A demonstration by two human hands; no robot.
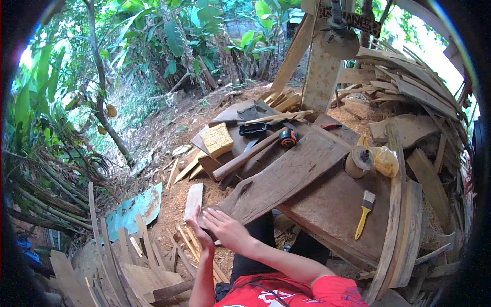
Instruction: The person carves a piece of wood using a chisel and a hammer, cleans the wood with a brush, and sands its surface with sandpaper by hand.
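A dark, weathered wooden plank lies slanted across the worktable, its narrow end reaching toward me. At that end, my right hand rests with fingers stretched out flat over the wood's tip. My left hand is held upright just left of it, fingers extended and palm facing the right hand; whether it touches the plank is hidden. Beyond the plank are an orange and black tape measure, a long wooden handle and a black tray.
On the brown tabletop are a yellow-handled paintbrush, a brown cylindrical container and a yellow plastic bag. A pale yellow block sits at the far left. Boards edge the right; scrap wood stands lower left.
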